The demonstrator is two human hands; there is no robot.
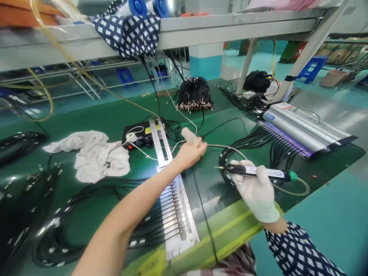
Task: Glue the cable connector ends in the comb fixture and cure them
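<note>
My right hand (257, 191), in a white glove, is closed around a black dispensing syringe (253, 171) with a white label, a green end and a thin needle pointing left. A pale hose runs from its green end. My left hand (192, 150), at the end of a bare forearm, is closed beside the pale hose and a thin black cable. A whitish cylindrical shape (189, 135) juts from it; I cannot tell whether it is a covered finger or a held thing. Under the forearm lies a metal fixture (179, 218) with black cables in a row of slots.
A black control box (140, 134) and white cloth (97, 153) lie at left. Coiled black cables (57, 230) cover the lower left. A cable bundle (195, 94) stands behind. At right is a silver lamp unit (304, 128) with violet light over cable ends. A shelf beam (218, 34) crosses above.
</note>
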